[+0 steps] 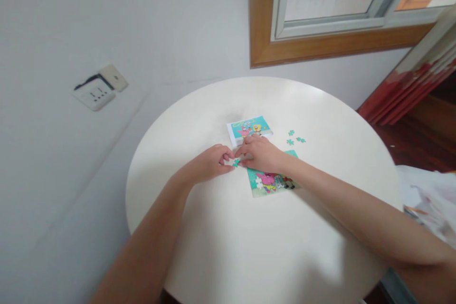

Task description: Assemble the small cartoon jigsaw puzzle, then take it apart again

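A small teal jigsaw piece sits between the fingertips of both hands, just left of a partly assembled jigsaw puzzle. My left hand pinches the piece from the left with thumb and fingers. From the right, my right hand has its thumb and finger closed on it too. My right hand and forearm cover the upper and right parts of the puzzle, which shows a pink cartoon figure and a white piece-shaped gap on its left side. Behind the hands lies the puzzle box, with a teal cartoon picture on top.
Several loose teal jigsaw pieces lie right of the box. Everything rests on a round white table against a white wall with a socket. A wood-framed window and a red and white curtain are beyond.
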{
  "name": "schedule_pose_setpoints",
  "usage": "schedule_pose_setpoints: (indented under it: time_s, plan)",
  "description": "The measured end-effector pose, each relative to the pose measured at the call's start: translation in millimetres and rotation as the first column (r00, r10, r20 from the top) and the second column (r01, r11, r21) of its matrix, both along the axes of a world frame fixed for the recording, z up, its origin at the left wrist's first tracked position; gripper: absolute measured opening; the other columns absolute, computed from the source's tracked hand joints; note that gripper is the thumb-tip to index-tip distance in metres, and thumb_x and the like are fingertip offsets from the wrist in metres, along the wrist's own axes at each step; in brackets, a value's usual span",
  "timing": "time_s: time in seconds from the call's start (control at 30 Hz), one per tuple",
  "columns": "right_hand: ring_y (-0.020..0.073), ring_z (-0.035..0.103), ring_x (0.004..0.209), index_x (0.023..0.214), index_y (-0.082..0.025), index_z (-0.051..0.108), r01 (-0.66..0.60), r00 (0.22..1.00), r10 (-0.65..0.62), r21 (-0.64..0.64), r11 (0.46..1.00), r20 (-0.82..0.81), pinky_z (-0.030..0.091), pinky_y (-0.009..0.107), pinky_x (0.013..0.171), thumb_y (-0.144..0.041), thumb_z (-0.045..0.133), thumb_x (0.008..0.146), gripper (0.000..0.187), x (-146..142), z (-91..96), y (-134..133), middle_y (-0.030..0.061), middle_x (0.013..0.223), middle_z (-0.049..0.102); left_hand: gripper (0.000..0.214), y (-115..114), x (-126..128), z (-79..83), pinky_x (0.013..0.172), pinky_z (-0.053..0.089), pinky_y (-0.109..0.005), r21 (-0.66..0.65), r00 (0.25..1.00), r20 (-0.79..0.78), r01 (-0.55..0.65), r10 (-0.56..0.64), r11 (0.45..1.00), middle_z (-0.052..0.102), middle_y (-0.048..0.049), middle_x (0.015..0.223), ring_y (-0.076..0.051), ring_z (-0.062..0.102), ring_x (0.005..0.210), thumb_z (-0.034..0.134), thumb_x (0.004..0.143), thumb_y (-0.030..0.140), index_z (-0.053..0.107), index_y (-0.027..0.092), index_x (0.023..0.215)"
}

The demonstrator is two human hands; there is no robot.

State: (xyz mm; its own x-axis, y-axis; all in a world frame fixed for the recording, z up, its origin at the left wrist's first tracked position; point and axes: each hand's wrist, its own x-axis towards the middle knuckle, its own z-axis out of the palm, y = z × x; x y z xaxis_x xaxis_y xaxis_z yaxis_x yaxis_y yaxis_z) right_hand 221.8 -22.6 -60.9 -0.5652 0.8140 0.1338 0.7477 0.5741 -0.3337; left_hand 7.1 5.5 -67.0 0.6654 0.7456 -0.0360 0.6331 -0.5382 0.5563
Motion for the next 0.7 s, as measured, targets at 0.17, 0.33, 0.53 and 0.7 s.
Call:
schedule_pose_setpoints:
  time_s: [0.17,0.33,0.53,0.7]
  plan:
    - [0.0235,0.057,0.099,0.098,-0.023,0.074,-0.002,1.0,0.002,-0.022,1.0,-0.014,0.037,0.033,0.089,-0.021,0.065,0.081,0.019,-2.0,-1.2,1.8,0.0079,0.095,0.064,0.029,1.0,-0.6,-2.6,0.069,0.049,-0.028,-0.003,1.0,0.013,0.017,-0.016,1.0,0.058,-0.0028,0.086,-0.016,0.056,0.074,0.064,0.073,0.037,0.062,0.017,0.093]
    - [0.0208,0.058,0.096,0.094,-0.021,0.074,-0.007,1.0,0.006,-0.044,0.999,-0.03,0.039,0.03,0.085,-0.013,0.06,0.081,0.02,-4.6,-3.3,0.6,0.0076,0.093,0.065,0.026,0.8,-0.4,-3.9,0.07,0.049,-0.029,0.004,1.0,0.026,0.018,-0.018,1.0,0.058,-0.0029,0.086,-0.016,0.056,0.074,0.064,0.073,0.034,0.062,0.017,0.092]
    - [0.0221,0.056,0.1,0.098,-0.019,0.072,0.002,0.999,-0.003,-0.031,1.0,-0.034,0.037,0.032,0.088,-0.015,0.059,0.083,0.02,-4.3,-5.8,-2.3,0.0088,0.098,0.064,0.023,-1.1,-1.4,-0.6,0.071,0.049,-0.03,-0.007,0.999,0.037,0.011,-0.011,1.0,0.059,-0.0025,0.085,-0.017,0.057,0.076,0.064,0.071,0.03,0.062,0.018,0.091]
    - [0.023,0.055,0.102,0.1,-0.021,0.072,-0.016,0.999,0.016,-0.02,1.0,-0.04,0.037,0.033,0.089,-0.023,0.064,0.082,0.02,-7.8,-2.9,-5.7,0.0077,0.102,0.064,0.022,-2.4,-1.7,1.6,0.066,0.048,-0.027,-0.071,0.999,0.054,0.0,0.004,0.997,0.058,0.0003,0.078,-0.015,0.057,0.071,0.06,0.072,0.024,0.058,0.019,0.092]
